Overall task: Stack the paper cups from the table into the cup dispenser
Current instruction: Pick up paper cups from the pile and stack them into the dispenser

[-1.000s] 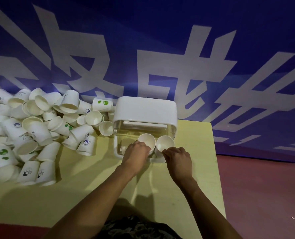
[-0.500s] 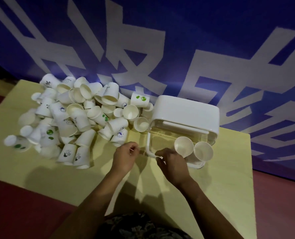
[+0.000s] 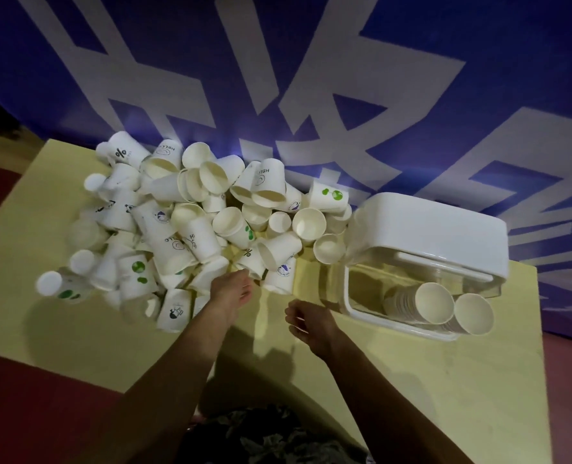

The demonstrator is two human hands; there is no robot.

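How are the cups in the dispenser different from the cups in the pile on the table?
The cups in the dispenser lie nested in two neat rows, mouths toward the camera. The cups in the pile lie loose, pointing every way, many showing printed designs. Both are white paper cups.

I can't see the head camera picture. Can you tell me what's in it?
A person's left hand reaches into a big pile of paper cups on a yellow table. Their right hand hovers empty nearby. To the right, a white cup dispenser holds two rows of stacked cups.
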